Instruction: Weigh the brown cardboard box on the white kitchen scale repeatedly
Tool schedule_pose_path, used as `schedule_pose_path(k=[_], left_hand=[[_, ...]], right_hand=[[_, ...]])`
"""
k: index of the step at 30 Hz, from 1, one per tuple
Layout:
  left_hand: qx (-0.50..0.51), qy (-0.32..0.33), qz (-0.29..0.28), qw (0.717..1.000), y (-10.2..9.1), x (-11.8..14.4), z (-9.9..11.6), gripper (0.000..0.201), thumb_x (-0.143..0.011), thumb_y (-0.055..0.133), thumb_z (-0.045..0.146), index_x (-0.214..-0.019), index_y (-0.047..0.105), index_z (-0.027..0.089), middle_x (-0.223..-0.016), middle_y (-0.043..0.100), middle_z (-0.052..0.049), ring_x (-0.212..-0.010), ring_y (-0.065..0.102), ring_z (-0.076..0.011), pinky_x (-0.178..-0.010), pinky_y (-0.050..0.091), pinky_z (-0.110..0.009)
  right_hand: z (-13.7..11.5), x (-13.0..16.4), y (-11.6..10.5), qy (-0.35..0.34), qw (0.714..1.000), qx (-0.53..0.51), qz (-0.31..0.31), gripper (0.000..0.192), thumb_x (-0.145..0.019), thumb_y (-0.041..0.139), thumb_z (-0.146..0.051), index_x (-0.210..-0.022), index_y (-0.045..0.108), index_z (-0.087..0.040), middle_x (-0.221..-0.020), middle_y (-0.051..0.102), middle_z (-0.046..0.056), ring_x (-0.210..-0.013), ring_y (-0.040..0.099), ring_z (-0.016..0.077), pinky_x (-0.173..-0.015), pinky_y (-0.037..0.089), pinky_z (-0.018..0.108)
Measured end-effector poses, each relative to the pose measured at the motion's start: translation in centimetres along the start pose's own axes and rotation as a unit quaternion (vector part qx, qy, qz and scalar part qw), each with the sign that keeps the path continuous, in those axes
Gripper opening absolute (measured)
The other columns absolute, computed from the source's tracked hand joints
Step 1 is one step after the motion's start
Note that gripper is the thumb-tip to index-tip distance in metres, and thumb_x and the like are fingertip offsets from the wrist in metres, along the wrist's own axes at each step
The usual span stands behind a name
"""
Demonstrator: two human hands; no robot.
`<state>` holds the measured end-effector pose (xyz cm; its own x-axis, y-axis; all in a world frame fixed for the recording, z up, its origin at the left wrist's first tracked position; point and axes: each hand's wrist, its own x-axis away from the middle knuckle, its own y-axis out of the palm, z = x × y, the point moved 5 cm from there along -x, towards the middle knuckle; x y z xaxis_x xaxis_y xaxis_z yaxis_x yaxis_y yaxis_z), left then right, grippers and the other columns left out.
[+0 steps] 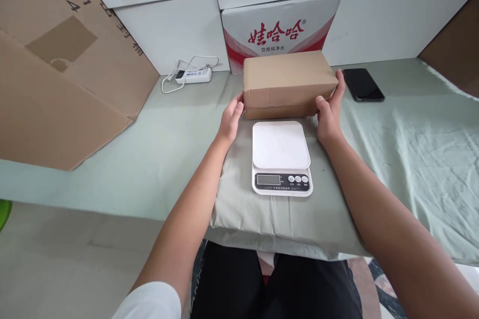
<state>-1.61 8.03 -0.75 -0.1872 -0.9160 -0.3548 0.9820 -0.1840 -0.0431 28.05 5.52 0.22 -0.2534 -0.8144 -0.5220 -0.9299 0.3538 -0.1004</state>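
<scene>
I hold a brown box (289,83) with both hands. My left hand (231,118) presses flat on its left end, and my right hand (329,109) wraps around its right end, with fingers reaching up the far corner. Both hands are clamped on the box.

The box sits just behind the white scale (281,157), near its back edge. I cannot tell if the box rests on the table (168,149) or is lifted a little. The plate of the scale has nothing on it, and its little screen looks blank. So I think the box is not weighed yet. Getting it onto the scale is what is left.

My arms reach out straight in front of me, one on each side of the scale. A black phone (362,84) lies to the right of the box.
</scene>
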Motion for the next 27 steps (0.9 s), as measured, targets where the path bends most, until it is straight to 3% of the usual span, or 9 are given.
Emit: schedule_pose_path(k=[5, 11, 15, 22, 27], left_hand=[[-0.008, -0.017, 0.002, 1.0, -0.1, 0.1, -0.5, 0.09, -0.089, 0.056, 0.095, -0.146, 0.069, 0.027, -0.165, 0.068, -0.015, -0.167, 0.05, -0.0385, -0.137, 0.041, -0.058], [-0.009, -0.03, 0.006, 0.999, -0.2, 0.0, -1.0, 0.09, -0.088, 0.06, 0.095, -0.142, 0.069, 0.023, -0.161, 0.069, -0.017, -0.163, 0.054, -0.0396, -0.137, 0.04, -0.057], [-0.02, -0.04, 0.009, 0.999, -0.3, -0.1, -1.3, 0.089, -0.088, 0.059, 0.095, -0.143, 0.07, 0.026, -0.162, 0.069, -0.014, -0.164, 0.053, -0.039, -0.137, 0.039, -0.058], [-0.026, -0.062, 0.017, 0.998, -0.3, -0.2, -2.0, 0.091, -0.091, 0.058, 0.093, -0.154, 0.065, 0.028, -0.173, 0.059, -0.012, -0.17, 0.044, -0.0381, -0.141, 0.031, -0.06], [-0.015, -0.054, 0.001, 0.998, 0.0, -0.2, -2.2, 0.083, -0.096, 0.056, 0.089, -0.152, 0.067, 0.028, -0.168, 0.065, -0.011, -0.171, 0.043, -0.0373, -0.141, 0.033, -0.062]], right_hand=[[0.6, -0.1, -0.3, 0.019, 1.0, 0.009, 0.003, 0.087, -0.088, 0.064, -0.083, -0.164, 0.039, -0.049, -0.173, 0.053, -0.002, -0.165, 0.046, 0.0352, -0.138, 0.042, 0.069], [1.2, -0.4, -0.3, -0.002, 1.0, -0.009, 0.017, 0.087, -0.087, 0.057, -0.084, -0.161, 0.041, -0.042, -0.161, 0.062, 0.006, -0.153, 0.06, 0.0386, -0.13, 0.049, 0.071], [1.1, -0.5, -0.3, -0.006, 1.0, 0.017, 0.009, 0.08, -0.09, 0.055, -0.082, -0.16, 0.041, -0.046, -0.162, 0.061, 0.004, -0.154, 0.059, 0.0384, -0.125, 0.052, 0.07], [2.9, 0.0, -1.5, 0.06, 0.997, -0.042, 0.025, 0.095, -0.092, 0.063, -0.073, -0.171, 0.023, -0.042, -0.158, 0.068, 0.005, -0.141, 0.064, 0.0327, -0.128, 0.051, 0.065], [4.1, -0.1, -1.8, 0.071, 0.996, -0.028, 0.035, 0.092, -0.089, 0.06, -0.078, -0.169, 0.029, -0.045, -0.154, 0.069, 0.003, -0.138, 0.067, 0.035, -0.118, 0.058, 0.068]])
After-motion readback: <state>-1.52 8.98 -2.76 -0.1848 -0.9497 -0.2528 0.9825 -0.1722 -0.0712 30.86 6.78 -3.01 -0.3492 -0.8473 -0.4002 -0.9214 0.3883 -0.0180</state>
